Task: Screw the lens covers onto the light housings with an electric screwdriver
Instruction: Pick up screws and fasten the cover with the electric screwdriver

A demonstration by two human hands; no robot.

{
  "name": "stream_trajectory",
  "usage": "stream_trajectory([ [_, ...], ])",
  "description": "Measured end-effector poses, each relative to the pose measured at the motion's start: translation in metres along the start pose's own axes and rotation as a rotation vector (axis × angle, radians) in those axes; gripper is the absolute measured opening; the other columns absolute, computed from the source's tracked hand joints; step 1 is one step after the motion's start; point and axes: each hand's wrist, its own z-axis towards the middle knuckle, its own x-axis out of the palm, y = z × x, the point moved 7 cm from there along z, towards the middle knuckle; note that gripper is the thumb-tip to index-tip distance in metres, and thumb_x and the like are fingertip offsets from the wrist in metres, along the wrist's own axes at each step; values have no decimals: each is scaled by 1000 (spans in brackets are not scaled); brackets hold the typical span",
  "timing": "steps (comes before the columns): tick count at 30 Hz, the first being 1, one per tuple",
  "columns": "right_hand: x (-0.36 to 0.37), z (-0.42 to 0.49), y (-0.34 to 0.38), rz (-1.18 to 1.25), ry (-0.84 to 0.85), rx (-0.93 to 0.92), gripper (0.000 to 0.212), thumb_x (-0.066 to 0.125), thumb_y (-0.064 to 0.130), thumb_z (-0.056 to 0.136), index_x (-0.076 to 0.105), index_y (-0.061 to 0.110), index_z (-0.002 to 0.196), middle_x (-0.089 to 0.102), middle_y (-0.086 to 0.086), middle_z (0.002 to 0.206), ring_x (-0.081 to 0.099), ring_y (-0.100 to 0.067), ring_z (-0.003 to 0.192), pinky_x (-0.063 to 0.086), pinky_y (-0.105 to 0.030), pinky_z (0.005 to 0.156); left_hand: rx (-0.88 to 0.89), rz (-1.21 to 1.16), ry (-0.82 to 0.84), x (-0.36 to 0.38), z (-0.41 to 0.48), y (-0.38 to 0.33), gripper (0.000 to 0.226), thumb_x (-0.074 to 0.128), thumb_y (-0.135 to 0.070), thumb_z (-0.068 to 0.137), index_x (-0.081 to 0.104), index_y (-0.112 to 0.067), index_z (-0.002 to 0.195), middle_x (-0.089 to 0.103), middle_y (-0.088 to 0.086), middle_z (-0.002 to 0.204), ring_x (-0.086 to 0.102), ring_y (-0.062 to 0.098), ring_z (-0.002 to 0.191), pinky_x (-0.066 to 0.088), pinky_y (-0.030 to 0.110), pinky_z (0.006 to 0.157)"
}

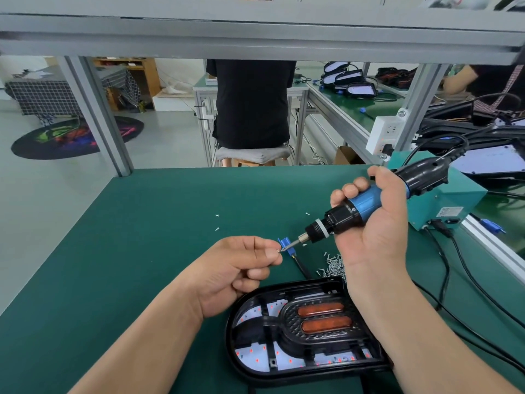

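gripping electric screwdriver (363, 206) round blue barrel with right hand (372, 223); pinching tiny, likely slippery screw (279, 250) at its tip in left hand (244, 268); leaving stiff-looking light housing (298, 328) flat on tabletop (113, 251), just below.

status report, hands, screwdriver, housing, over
Left hand pinches a screw at the bit tip. Right hand grips the electric screwdriver. Light housing flat on the green table. Screw pile beside its far edge, not blocking.
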Motion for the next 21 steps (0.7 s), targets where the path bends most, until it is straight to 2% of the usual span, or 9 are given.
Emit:
stream_trajectory([
  [7,2,-1,-1,-13,24,-6,12,68,19,100,57,16,101,57,1,78,55,-15,63,54,-32,69,27,85,20,2,0,-2,1,72,-5,91,71,-6,91,67,10,89,37,6,55,28,12,39],
  [16,5,-1,-1,-70,70,-33,14,68,21,101,56,15,107,56,1,80,55,-14,66,54,-32,71,66,170,-4,2,0,-5,8,69,-8,98,68,0,95,67,8,85,35,7,55,26,13,41],
  [21,14,-7,1,-137,151,-84,22,68,33,104,55,16,108,56,1,83,57,-14,71,54,-32,76,112,250,-52,4,-2,-7,15,65,-11,102,67,-2,91,62,-5,64,34,5,50,26,13,41],
])
